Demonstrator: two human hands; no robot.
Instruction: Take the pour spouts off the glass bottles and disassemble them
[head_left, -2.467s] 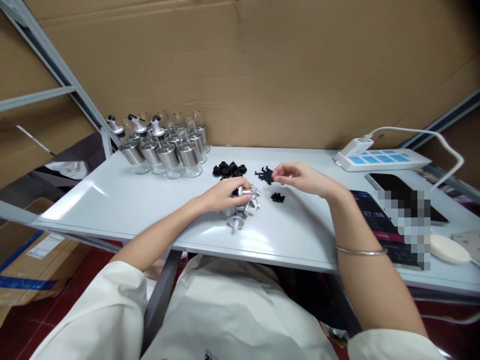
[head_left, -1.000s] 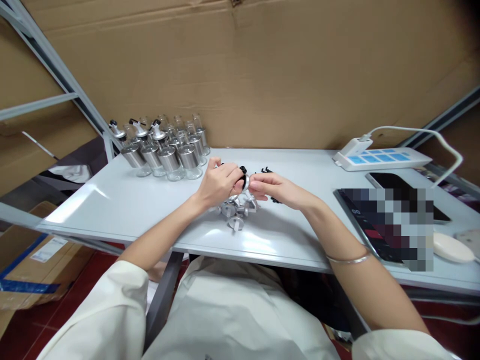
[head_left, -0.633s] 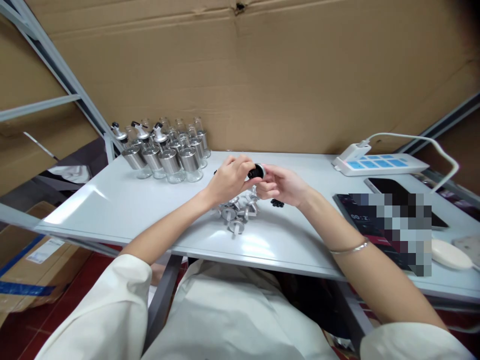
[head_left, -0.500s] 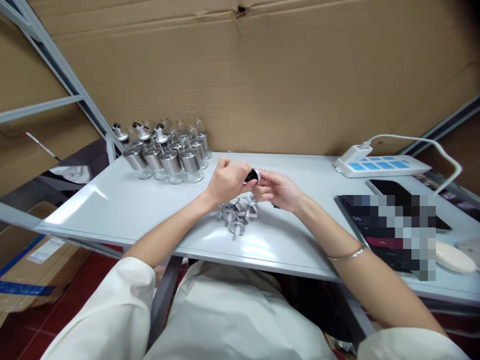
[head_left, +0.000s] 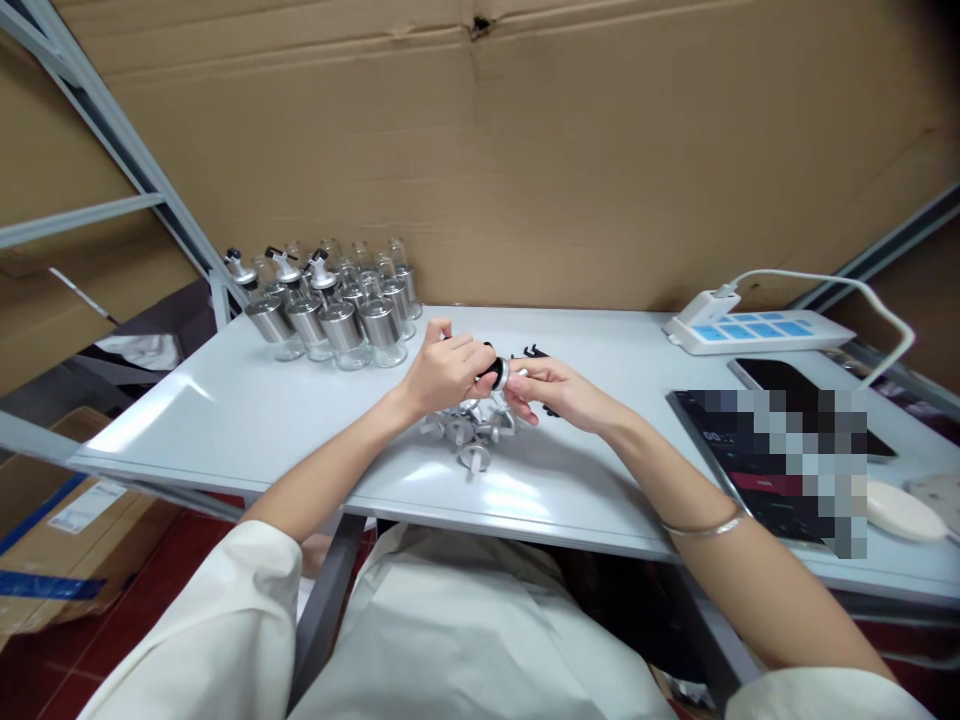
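My left hand [head_left: 448,372] is closed around the black part of a black-and-silver bottle pourer top [head_left: 502,375]. From the other side, the fingers of my right hand [head_left: 564,391] pinch its silver end. Below both hands, a pile of silver pourer tops with light stems [head_left: 474,457] lies on the white table [head_left: 600,480]. Several small black plastic pieces [head_left: 534,352] lie behind and beside my right hand, which partly covers them.
Glass bottles with steel sleeves [head_left: 343,326] stand at the back left, some fitted with pourers [head_left: 285,264]. On the right are a power strip [head_left: 761,332], a dark phone [head_left: 780,385], a partly blurred tablet [head_left: 720,450] and a cream oval object [head_left: 904,512]. Cardboard [head_left: 570,160] walls the back.
Both hands have moved slightly toward the front left with the pourer top. The black pieces behind my right hand are now more exposed.
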